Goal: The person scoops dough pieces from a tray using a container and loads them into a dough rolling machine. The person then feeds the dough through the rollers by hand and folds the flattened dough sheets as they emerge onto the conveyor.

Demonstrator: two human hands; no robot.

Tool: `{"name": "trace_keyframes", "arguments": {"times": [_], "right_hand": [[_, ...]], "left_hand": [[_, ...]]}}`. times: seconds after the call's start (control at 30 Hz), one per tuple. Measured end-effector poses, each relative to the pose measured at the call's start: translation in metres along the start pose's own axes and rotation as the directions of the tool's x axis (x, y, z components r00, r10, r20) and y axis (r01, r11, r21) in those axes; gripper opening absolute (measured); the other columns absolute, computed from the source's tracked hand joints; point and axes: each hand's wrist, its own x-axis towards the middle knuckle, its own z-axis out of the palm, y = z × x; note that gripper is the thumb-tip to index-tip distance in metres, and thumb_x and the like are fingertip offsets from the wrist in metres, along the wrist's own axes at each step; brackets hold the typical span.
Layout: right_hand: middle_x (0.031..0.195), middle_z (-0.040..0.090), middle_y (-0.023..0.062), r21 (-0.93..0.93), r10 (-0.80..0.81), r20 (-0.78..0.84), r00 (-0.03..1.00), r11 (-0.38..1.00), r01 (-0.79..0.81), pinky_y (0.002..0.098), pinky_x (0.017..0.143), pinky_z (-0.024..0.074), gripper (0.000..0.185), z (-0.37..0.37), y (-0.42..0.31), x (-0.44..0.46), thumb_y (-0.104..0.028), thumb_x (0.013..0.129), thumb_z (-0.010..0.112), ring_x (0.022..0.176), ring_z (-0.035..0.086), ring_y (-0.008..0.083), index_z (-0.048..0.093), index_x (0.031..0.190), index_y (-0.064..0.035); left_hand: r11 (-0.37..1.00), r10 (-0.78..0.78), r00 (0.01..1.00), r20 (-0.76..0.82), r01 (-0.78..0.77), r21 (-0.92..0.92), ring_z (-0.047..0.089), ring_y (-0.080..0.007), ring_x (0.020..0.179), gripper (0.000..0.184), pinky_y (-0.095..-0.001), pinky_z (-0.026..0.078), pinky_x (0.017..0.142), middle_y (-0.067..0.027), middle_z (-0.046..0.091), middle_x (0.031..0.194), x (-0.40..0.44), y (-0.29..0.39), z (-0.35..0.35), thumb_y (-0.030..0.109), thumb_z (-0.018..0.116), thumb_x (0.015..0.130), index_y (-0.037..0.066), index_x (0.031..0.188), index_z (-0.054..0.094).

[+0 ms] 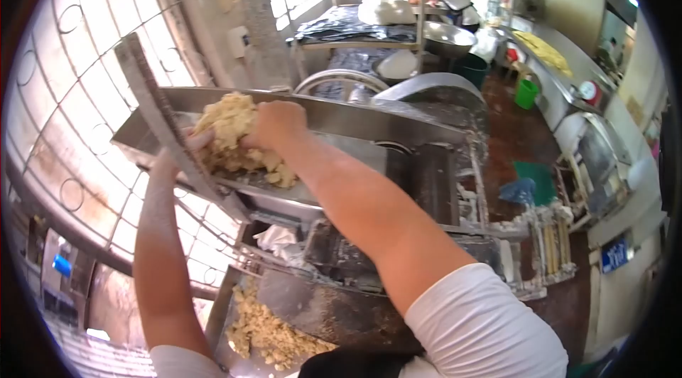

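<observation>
A large lump of rough yellow dough (227, 119) is held up between my two hands above the metal trough (355, 111). My left hand (201, 139) grips its left side, partly hidden behind an upright metal bar (158, 104). On the other side, my right hand (278, 124) is closed against the lump, its fingertips hidden by the dough. Looser dough pieces (280, 173) lie below on the trough's floor, close under both hands.
Dark rollers (433, 175) sit at the trough's right end. Below, crumbly dough (266, 332) lies in a lower metal tray. A barred window (78, 87) borders the left. Behind stands a shelf rack (355, 44); a green bucket (526, 94) is farther right.
</observation>
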Motion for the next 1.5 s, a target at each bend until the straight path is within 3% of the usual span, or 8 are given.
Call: {"name": "trace_keyframes", "arguments": {"times": [0.3, 0.4, 0.5, 0.63, 1.1, 1.3, 1.4, 1.5], "right_hand": [[0.114, 0.067, 0.0162, 0.236, 0.065, 0.23, 0.971, 0.964, -0.12, 0.0368, 0.085, 0.0519, 0.08, -0.009, 0.02, 0.012, -0.07, 0.064, 0.067, 0.106, 0.065, 0.0261, 0.07, 0.111, -0.0054], [0.117, 0.066, 0.0175, 0.45, 0.051, 0.348, 0.936, 0.867, -0.215, 0.0382, 0.087, 0.0507, 0.081, 0.012, 0.043, 0.028, -0.067, 0.067, 0.068, 0.109, 0.063, 0.0273, 0.067, 0.116, -0.0025], [0.117, 0.066, 0.0139, 0.669, -0.021, 0.456, 0.89, 0.667, -0.327, 0.0378, 0.088, 0.0502, 0.076, 0.016, 0.042, 0.013, -0.061, 0.069, 0.07, 0.107, 0.063, 0.0263, 0.067, 0.115, -0.0002], [0.118, 0.066, 0.0098, 0.839, -0.235, 0.482, 0.844, 0.401, -0.368, 0.0336, 0.09, 0.0495, 0.067, 0.014, 0.024, 0.002, -0.056, 0.076, 0.067, 0.104, 0.065, 0.021, 0.064, 0.119, -0.0043], [0.11, 0.069, 0.0042, 0.783, -0.523, 0.554, 0.648, 0.063, -0.618, 0.0337, 0.083, 0.0533, 0.047, 0.061, 0.047, 0.04, -0.051, 0.091, 0.051, 0.094, 0.067, 0.0163, 0.064, 0.116, -0.0133], [0.108, 0.07, 0.0035, 0.722, -0.488, 0.619, 0.615, 0.045, -0.691, 0.0369, 0.075, 0.0553, 0.053, 0.074, 0.062, 0.048, -0.058, 0.091, 0.045, 0.089, 0.068, 0.0154, 0.065, 0.114, -0.0151], [0.106, 0.069, 0.0143, 0.502, 0.116, 0.634, 0.765, 0.691, -0.521, 0.0411, 0.075, 0.0542, 0.091, 0.011, 0.057, 0.032, -0.084, 0.075, 0.042, 0.09, 0.067, 0.0298, 0.064, 0.12, -0.007], [0.113, 0.065, 0.0164, 0.595, 0.137, 0.422, 0.896, 0.704, -0.388, 0.041, 0.078, 0.0515, 0.102, -0.027, 0.061, 0.018, -0.089, 0.071, 0.038, 0.093, 0.063, 0.0309, 0.058, 0.124, -0.0033]], "left_hand": [[0.756, -0.152, 0.946, -0.286, 0.298, 0.583, 0.068, -0.0344, 0.086, 0.065, -0.0425, 0.05, 0.076, -0.0251, 0.068, 0.088, 0.031, 0.015, 0.005, 0.06, 0.059, 0.082, -0.004, 0.091, 0.069], [0.703, 0.131, 0.991, -0.021, -0.078, 0.707, 0.066, -0.0367, 0.096, 0.06, -0.0427, 0.05, 0.081, -0.026, 0.067, 0.101, 0.001, 0.055, 0.008, 0.053, 0.06, 0.083, -0.003, 0.103, 0.066], [0.846, -0.275, 0.918, -0.285, 0.372, 0.382, 0.065, -0.036, 0.097, 0.052, -0.0405, 0.051, 0.083, -0.0236, 0.067, 0.105, 0.031, 0.018, 0.011, 0.039, 0.065, 0.081, -0.002, 0.112, 0.062], [0.976, 0.065, 0.848, -0.526, -0.165, -0.145, 0.06, -0.0295, 0.106, 0.046, -0.034, 0.046, 0.092, -0.0185, 0.064, 0.112, 0.015, 0.017, 0.006, 0.016, 0.068, 0.074, -0.002, 0.115, 0.06], [0.988, 0.114, 0.86, 0.497, -0.043, -0.151, 0.047, -0.019, 0.121, 0.081, -0.0328, 0.036, 0.107, -0.0106, 0.052, 0.132, -0.002, 0.044, 0.002, 0.02, 0.08, 0.078, 0.002, 0.142, 0.034], [0.944, 0.102, 0.905, 0.412, -0.218, 0.247, 0.044, -0.0259, 0.126, 0.086, -0.0343, 0.035, 0.107, -0.0145, 0.044, 0.135, -0.002, 0.039, 0.009, 0.039, 0.078, 0.071, 0.001, 0.139, 0.041], [0.967, -0.012, 0.916, 0.4, -0.092, 0.24, 0.044, -0.0264, 0.126, 0.078, -0.0341, 0.036, 0.106, -0.0159, 0.044, 0.134, 0.006, 0.033, 0.011, 0.039, 0.076, 0.072, 0.002, 0.135, 0.048], [0.945, 0.075, 0.931, 0.358, -0.181, 0.271, 0.05, -0.0248, 0.118, 0.077, -0.0328, 0.04, 0.101, -0.0151, 0.051, 0.129, 0.018, 0.021, 0.017, 0.04, 0.075, 0.074, 0.003, 0.136, 0.048]]}}
